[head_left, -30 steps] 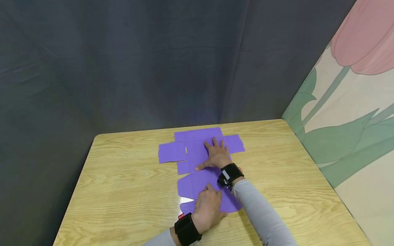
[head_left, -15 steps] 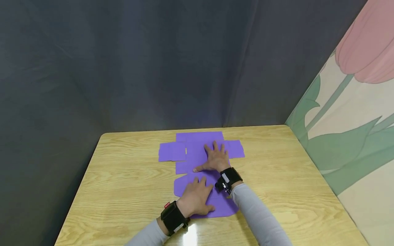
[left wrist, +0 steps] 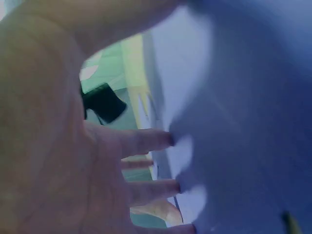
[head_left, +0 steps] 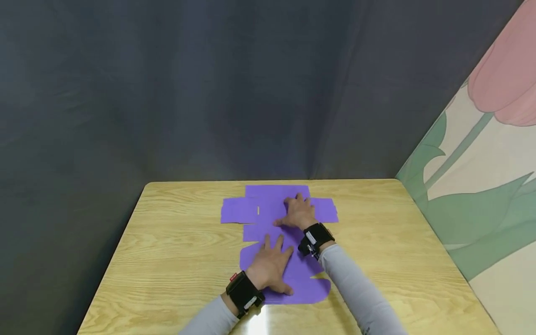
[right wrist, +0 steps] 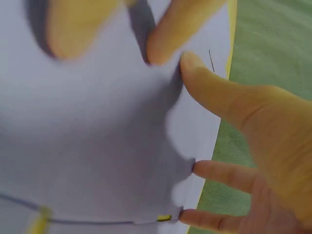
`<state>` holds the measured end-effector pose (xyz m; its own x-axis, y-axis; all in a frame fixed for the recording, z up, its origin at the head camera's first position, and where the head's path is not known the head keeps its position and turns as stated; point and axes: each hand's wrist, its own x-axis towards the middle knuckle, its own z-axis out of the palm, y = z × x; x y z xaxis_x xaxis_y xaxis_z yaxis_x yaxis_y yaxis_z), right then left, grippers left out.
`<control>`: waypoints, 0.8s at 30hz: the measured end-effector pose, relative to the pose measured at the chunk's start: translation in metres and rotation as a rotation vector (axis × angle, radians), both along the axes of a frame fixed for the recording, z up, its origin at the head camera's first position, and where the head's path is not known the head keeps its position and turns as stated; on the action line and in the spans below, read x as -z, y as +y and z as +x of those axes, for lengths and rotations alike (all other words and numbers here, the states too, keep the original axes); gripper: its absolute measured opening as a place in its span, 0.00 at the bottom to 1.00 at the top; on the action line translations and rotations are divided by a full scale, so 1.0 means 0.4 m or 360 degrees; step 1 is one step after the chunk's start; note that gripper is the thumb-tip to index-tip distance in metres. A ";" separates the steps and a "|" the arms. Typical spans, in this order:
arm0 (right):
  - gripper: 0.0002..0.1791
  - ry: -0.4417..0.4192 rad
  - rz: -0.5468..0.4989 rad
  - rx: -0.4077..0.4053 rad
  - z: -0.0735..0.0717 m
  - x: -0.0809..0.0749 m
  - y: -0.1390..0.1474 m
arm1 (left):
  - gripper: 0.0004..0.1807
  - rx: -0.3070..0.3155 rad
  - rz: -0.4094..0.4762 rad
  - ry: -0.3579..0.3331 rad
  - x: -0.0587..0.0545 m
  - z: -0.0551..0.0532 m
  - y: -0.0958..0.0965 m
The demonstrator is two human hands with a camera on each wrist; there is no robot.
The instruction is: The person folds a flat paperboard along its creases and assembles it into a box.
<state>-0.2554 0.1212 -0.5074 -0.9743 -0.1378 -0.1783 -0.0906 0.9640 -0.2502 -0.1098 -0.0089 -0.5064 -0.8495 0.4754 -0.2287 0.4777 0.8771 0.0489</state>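
Purple sheet (head_left: pixel 268 211) flat beneath left grip (head_left: pixel 268 268), right grip (head_left: pixel 300 214), both spread apart; red tag (head_left: pixel 233 277) lettering illegible.

Dark cloth (head_left: pixel 217 93) and tulip print (head_left: pixel 481 195) border the table (head_left: pixel 176 251)

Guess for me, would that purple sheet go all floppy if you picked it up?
The purple sheet looks thin, so it's probably light. Its side flaps stick out from the middle, so they might droop when lifted. It lies flat on the table, so a push would likely slide it, not roll it.
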 end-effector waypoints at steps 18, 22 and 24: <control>0.27 0.0490 -0.0113 -0.0212 -0.110 0.091 0.098 | 0.65 0.0025 -0.0129 0.0083 -0.018 0.045 0.121; 0.27 0.0554 -0.0119 -0.0239 -0.109 0.083 0.092 | 0.65 0.0008 -0.0149 0.0107 -0.023 0.051 0.124; 0.27 0.0563 -0.0119 -0.0247 -0.112 0.078 0.088 | 0.65 -0.0002 -0.0146 0.0108 -0.026 0.051 0.124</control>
<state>-0.3001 0.1565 -0.5385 -0.9404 -0.2881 0.1808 -0.3270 0.9123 -0.2465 -0.0893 0.0405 -0.4960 -0.8650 0.4542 -0.2134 0.4763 0.8769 -0.0641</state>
